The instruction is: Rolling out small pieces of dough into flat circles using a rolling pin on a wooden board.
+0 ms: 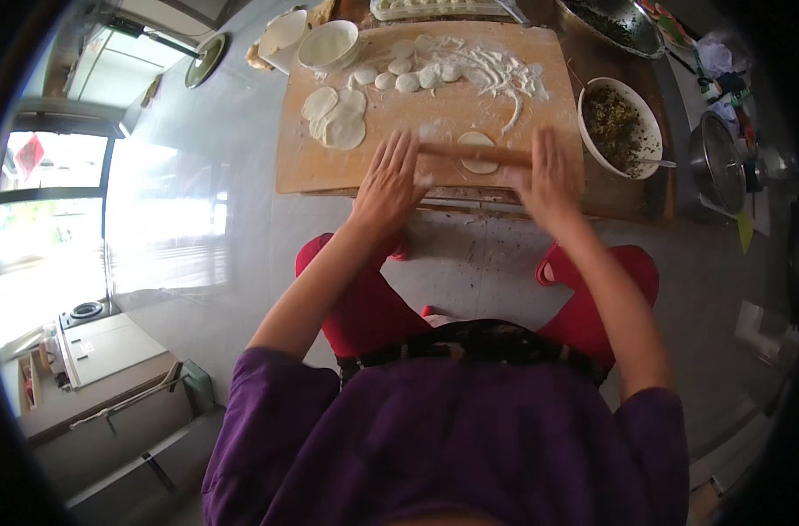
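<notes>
A wooden rolling pin (448, 150) lies crosswise over a round dough wrapper (481, 167) near the front of a floured wooden board (300, 172). My left hand (389, 174) presses on the pin's left end with straight fingers. At the right end, my right hand (552, 174) lies flat over the pin, slightly blurred. Both palms hide the pin's ends. Several rolled wrappers (343, 125) overlap on the board's left side. Behind them, several small dough rounds (408, 82) sit beside loose white flour (498, 69).
A white bowl (354, 56) stands on the board's back left corner. To the right, a white bowl of chopped filling (613, 121) holds a spoon (659, 163). Farther back are a metal bowl (649, 46) and a plastic tray (399, 13). My knees flank the board's front.
</notes>
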### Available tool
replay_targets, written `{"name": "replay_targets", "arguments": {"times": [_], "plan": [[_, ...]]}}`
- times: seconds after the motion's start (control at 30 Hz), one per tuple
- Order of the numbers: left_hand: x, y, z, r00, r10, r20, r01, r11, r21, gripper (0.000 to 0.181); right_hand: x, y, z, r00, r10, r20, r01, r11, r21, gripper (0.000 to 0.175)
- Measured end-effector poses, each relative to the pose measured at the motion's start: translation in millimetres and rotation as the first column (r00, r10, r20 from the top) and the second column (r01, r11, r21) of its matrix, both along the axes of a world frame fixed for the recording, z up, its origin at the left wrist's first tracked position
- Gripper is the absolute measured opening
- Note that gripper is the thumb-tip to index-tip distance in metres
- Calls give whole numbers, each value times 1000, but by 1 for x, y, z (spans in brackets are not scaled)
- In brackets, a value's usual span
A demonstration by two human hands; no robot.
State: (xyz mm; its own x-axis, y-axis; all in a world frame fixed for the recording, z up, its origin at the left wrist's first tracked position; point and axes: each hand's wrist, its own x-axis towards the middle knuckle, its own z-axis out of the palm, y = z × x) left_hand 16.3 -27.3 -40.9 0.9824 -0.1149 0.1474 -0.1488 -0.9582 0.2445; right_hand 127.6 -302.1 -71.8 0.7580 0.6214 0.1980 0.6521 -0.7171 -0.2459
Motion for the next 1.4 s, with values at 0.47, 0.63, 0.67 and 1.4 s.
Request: {"name": "replay_targets", "arguments": {"times": [0.47,0.63,0.67,1.4], "plan": [[22,7,-3,999,37,31,-38,999,14,71,8,13,-1,998,-63,1,63,995,83,88],[21,31,-26,997,77,8,-75,990,-116,67,3,48,23,994,-86,-68,84,996,-31,90],[4,31,-23,998,70,8,-68,991,-118,67,-27,43,29,997,-5,-74,2,999,-49,90],[30,-13,9,938,180,296,-100,958,-267,39,16,25,23,990,122,-71,-110,983,150,50]]}}
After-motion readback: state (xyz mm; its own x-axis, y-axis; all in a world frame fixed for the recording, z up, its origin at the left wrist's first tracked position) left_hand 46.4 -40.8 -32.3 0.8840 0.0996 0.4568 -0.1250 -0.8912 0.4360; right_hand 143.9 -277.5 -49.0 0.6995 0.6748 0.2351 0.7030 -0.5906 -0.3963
